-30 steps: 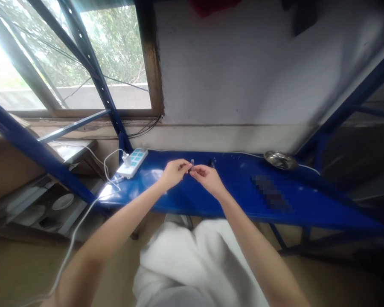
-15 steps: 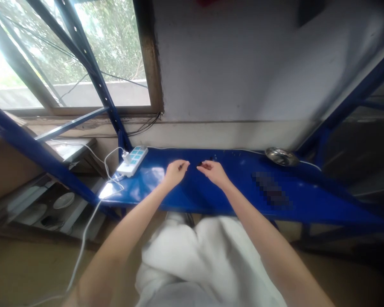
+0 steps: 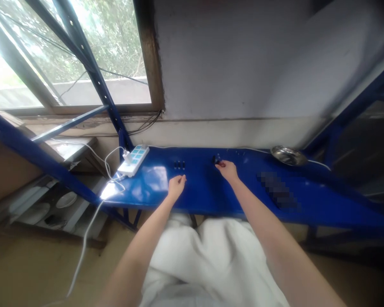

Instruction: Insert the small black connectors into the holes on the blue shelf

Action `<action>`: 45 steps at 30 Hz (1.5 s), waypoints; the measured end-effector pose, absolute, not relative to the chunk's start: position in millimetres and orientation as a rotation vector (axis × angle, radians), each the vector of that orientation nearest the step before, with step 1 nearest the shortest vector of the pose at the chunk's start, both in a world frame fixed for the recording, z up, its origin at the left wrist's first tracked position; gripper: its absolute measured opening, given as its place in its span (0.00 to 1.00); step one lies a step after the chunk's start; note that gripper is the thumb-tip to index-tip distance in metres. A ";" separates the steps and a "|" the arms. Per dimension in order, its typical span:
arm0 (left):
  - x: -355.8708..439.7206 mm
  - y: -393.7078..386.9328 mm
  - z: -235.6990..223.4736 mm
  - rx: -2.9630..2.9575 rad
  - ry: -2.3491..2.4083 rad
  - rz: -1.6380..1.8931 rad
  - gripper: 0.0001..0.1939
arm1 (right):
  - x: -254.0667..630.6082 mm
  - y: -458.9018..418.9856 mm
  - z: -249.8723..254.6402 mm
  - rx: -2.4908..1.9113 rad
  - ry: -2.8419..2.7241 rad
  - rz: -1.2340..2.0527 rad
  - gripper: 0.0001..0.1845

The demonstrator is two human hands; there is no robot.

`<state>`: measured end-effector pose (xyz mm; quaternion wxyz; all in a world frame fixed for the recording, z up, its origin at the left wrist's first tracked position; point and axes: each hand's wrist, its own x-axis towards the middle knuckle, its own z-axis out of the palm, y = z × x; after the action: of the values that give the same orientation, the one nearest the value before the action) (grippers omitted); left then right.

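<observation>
Along the blue tabletop (image 3: 198, 196), we keep three dark pieces (image 3: 179, 165) in a spaced row, probably so each stays distinct from the parts (image 3: 215, 159) touching our pinched right hand (image 3: 228, 171); our left hand (image 3: 176, 186) curls nearly closed. We cannot tell either hand's contents.

Between the hands (image 3: 200, 172), bare blue tabletop (image 3: 196, 192) lies unobstructed.
</observation>
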<state>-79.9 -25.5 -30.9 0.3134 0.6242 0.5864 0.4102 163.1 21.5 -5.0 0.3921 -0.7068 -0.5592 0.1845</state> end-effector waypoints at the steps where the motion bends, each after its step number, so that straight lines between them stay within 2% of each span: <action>1: -80.3 -26.3 -31.3 1.646 1.540 1.082 0.21 | 164.3 24.4 -9.0 -1.820 -1.422 0.463 0.08; 15: -82.9 -28.1 -36.3 1.663 1.539 1.100 0.23 | 158.3 48.7 -26.9 -2.085 -1.453 0.473 0.12; 45: -83.8 -29.6 -33.9 1.633 1.543 1.110 0.22 | 167.5 38.6 -32.0 -2.211 -1.566 0.315 0.18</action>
<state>-83.8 -29.6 -33.9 0.3125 0.6190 0.5849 0.4208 167.5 38.6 -32.0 0.2055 -0.7932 -0.5620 0.1131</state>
